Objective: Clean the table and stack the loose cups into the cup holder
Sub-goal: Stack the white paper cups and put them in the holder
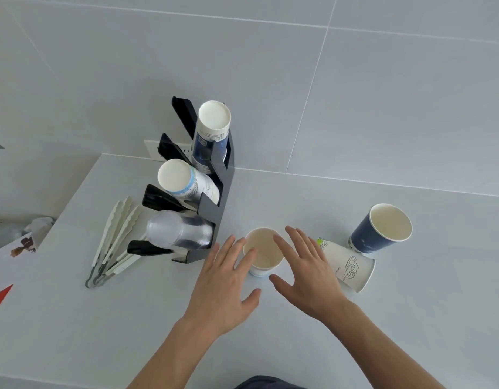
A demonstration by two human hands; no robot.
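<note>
A black tiered cup holder [224, 189] stands on the white table [270, 332]. It carries a dark blue paper cup stack [211, 133], a white paper cup stack [186, 182] and a clear plastic cup stack [178, 230]. A white paper cup [263, 254] stands upright just right of the holder's base. My left hand [228, 279] and my right hand [307, 265] hover on either side of it, fingers spread, holding nothing. Another white cup [349, 265] lies on its side to the right. A dark blue cup [382, 230] stands upright behind it.
Several white plastic tongs [113, 240] lie left of the holder. Printed paper [7, 265] and crumpled wrapping [32, 226] sit past the table's left edge. A tiled wall [354, 94] rises behind, with a wall socket [151, 148] behind the holder.
</note>
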